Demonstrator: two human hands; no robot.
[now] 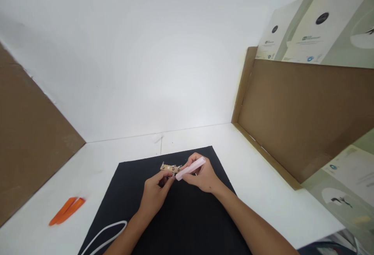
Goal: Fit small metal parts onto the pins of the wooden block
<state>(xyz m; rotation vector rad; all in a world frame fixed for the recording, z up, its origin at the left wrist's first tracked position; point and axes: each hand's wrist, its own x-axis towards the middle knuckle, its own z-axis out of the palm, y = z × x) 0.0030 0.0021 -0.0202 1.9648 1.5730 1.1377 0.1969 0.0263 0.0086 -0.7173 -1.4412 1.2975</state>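
Observation:
My right hand is closed around a pale pink bar-shaped block, which slants down to the left. The block's lower end is close to the fingertips of my left hand. Those fingers are pinched together on something small and shiny that I cannot make out. Just beyond both hands lies a small tan strip with several metal pieces on it. Part of the strip is hidden by my fingers, and whether the block touches it I cannot tell.
Under my hands a black mat covers part of the white table. Two orange strips lie at the left, and a white cord loops by my left forearm. Brown cardboard panels stand at both sides, against a white wall.

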